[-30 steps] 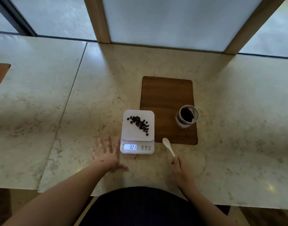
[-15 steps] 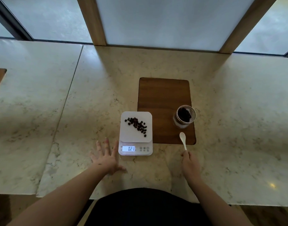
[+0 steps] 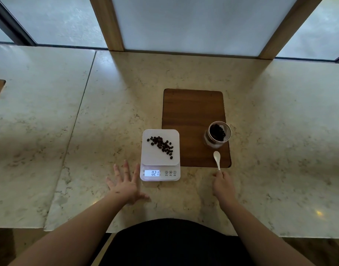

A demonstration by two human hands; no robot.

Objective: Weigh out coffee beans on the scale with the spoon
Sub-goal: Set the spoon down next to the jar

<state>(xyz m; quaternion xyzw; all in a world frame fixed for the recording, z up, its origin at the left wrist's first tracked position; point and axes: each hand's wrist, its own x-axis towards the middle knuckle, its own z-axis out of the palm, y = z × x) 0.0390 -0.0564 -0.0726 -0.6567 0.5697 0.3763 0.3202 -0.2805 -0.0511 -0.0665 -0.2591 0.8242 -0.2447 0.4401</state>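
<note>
White plastic is what we see first: the scale sits near the desk's front edge, its right side touching the left edge of a wooden inlay. A loose diagonal trail of coffee beans lies on its platform, and the display reads 0.21. Our right hand pinches the handle end of the white spoon, whose bowl points at the glass jar on the inlay's front right corner. Our left hand lies flat with fingers spread just left of the scale. Bare stone lies open to the left and right and toward the far edge. The jar's depth of beans is hard to judge, and the spoon's handle end is hidden in our grip.
</note>
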